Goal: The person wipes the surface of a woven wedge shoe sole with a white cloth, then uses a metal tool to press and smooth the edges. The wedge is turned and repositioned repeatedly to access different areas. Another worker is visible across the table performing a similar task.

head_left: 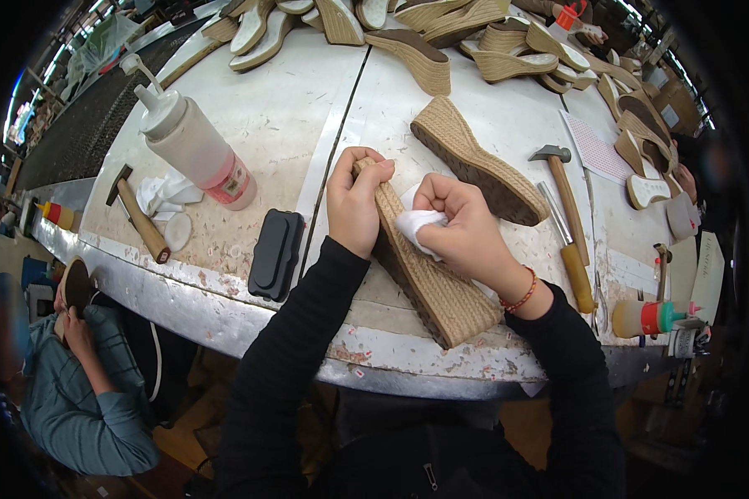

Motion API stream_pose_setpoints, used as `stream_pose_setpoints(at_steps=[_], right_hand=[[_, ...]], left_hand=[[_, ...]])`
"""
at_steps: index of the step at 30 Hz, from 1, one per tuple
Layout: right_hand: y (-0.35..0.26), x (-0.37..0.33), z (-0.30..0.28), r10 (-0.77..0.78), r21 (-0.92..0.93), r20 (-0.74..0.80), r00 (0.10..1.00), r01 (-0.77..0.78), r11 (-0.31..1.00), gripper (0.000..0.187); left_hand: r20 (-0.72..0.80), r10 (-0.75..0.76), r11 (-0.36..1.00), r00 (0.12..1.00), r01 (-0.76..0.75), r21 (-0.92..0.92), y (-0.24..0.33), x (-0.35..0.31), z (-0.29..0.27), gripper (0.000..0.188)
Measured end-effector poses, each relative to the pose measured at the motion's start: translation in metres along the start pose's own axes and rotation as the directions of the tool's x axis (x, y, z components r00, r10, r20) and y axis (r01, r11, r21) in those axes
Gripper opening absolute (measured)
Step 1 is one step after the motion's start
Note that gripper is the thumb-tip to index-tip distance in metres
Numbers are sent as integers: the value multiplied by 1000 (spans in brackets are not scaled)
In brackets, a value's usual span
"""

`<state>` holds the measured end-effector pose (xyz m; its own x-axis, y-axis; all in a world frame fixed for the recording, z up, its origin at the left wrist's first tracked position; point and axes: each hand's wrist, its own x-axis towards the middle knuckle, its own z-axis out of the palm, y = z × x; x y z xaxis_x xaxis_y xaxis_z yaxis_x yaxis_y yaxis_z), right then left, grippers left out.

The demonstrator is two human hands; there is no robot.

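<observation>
My left hand [356, 200] is closed around the narrow toe end of a wedge shoe sole [429, 287], which has braided tan sides and a brown underside. The sole lies tilted, its thick heel end pointing toward the table's near edge. A white cloth [418, 229] is bunched in my right hand [466, 229], whose fingers press it against the braided side. Just beyond my right hand, a second braided wedge sole [478, 162] rests on its side on the table.
Many wedge soles [408, 54] are piled along the far side. Left stand a squeeze bottle [195, 150], a hammer [137, 216] and a black case [276, 254]. Another hammer [564, 200], a wooden-handled tool [574, 266] and a glue bottle [645, 318] lie right. A co-worker [91, 382] sits at left.
</observation>
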<state>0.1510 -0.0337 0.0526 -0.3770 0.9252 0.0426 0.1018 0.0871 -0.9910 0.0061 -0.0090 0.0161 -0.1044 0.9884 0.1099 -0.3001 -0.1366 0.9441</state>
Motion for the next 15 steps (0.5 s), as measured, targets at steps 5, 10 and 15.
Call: stream_pose_setpoints(at_steps=[5, 10, 15], right_hand=[[4, -7, -30, -37, -317, 73, 997, 59, 947, 15], [-7, -1, -8, -8, 25, 40, 999, 7, 1000, 19], [7, -3, -19, -46, -129, 50, 998, 52, 990, 18]], left_hand=[[-20, -22, 1000, 1000, 22, 5, 5, 2, -1, 13], [-18, 1, 1000, 1000, -1, 9, 1, 3, -5, 14], [-32, -18, 1000, 999, 18, -1, 3, 4, -3, 15]])
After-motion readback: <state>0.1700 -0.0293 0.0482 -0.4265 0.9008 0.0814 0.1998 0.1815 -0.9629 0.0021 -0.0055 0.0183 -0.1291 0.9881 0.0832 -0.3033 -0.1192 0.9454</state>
